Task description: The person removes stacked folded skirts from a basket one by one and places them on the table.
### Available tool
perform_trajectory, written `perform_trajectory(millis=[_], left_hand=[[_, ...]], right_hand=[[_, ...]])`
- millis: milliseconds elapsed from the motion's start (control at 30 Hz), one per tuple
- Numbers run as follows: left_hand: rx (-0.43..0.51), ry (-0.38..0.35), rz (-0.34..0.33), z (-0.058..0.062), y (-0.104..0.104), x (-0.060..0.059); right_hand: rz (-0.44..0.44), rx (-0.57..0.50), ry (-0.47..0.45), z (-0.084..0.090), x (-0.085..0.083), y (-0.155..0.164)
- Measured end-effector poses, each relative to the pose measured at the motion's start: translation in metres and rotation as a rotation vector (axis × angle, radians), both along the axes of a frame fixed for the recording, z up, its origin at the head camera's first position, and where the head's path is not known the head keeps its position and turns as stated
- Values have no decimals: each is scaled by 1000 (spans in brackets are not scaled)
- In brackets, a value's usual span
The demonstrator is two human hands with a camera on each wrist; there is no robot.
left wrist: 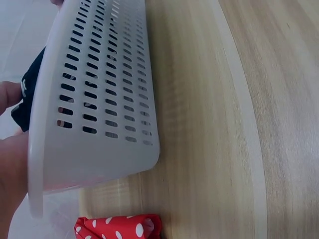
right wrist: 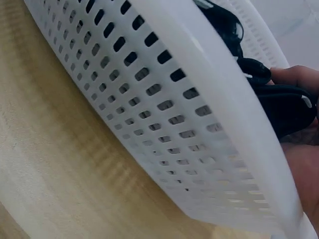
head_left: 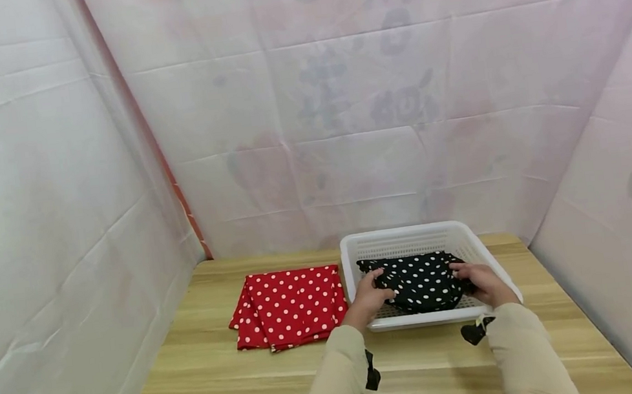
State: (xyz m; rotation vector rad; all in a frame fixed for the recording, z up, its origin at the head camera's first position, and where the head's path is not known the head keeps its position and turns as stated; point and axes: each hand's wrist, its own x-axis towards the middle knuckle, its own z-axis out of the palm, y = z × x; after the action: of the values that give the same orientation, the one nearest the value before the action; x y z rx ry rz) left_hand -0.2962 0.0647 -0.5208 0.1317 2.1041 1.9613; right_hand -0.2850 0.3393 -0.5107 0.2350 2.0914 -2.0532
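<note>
Together both hands (head_left: 370, 293) grip black dotted cloth (head_left: 419, 279).

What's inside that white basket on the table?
A black cloth with white dots lies inside the white basket, gripped at its ends by the left hand and right hand. Whatever lies beneath the cloth is covered.

the head camera looks forward and down from well back over the whole wooden table (head_left: 225, 376). each wrist camera sits low and very close against the outer wall of the white basket (left wrist: 99, 99), looking along it; all three views share this basket.
</note>
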Motion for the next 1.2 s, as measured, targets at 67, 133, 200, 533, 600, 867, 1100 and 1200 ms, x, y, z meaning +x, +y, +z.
perform_trajectory(millis=[67,133,200,533,600,867,1100,1200], left_hand=[[0,14,3,1,-3,0],[12,27,1,3,-6,1],[23,31,1,6,-9,1],[72,36,-10,26,-19,8],[98,45,-19,32,-20,9],[149,93,-18,54,-25,14],[173,83,-23,56,-29,14],[169,71,-23,57,-33,16]], right_hand=[[16,3,34,0,-1,0],[20,6,67,2,0,2],[15,-16,96,5,1,3],[82,-155,239,28,12,11],[98,-205,267,34,14,12],[165,-279,344,55,21,11],[143,-263,318,53,21,10],[124,-250,328,53,28,6]])
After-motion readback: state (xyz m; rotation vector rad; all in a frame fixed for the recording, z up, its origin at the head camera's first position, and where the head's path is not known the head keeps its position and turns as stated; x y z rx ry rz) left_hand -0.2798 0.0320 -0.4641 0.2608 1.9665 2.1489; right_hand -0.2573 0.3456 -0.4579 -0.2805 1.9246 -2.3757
